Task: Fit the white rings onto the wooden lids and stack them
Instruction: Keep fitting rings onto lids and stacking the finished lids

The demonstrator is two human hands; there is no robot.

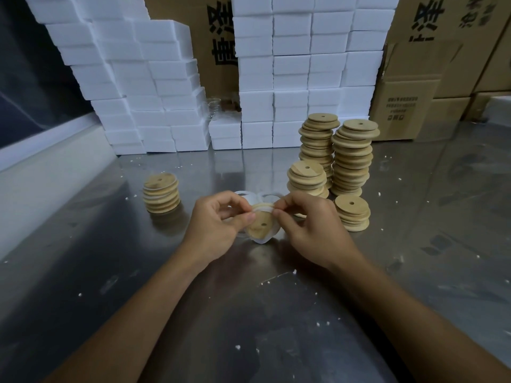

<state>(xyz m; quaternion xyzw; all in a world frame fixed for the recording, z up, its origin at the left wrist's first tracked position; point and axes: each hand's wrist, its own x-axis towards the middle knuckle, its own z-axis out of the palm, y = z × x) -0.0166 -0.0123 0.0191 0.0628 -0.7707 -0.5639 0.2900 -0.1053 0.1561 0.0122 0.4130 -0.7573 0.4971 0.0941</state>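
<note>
Hands meet over the table (276,313), close to the person. The left hand (218,230) and the right hand (309,230) both pinch one lid (261,226) between them. The fingers of each hand are curled in and clamped on its edge, with the thumbs on top. A ring (262,240) sits partly around the lid; it shows at the bottom and near the top fingers, so I think it is only half on. More rings (258,196) lie on the table just behind the hands. A short stack (161,193) stands to the left, and it looks like it has white between its lids, so these may be the done ones. Four more stacks stand to the right: two tall stacks (338,156) at the back and two low stacks (331,194) nearer the hands. They look bare, so there is a lot of work left. Boxes (171,84) are piled up at the back. The lid looks hard, light and smooth, so it is best held by its rim, flat between finger and thumb. The ring looks thin, soft and stretchy. It may slip or pop off one side while the other side goes on, so it should be pushed down bit by bit all the way round.
</note>
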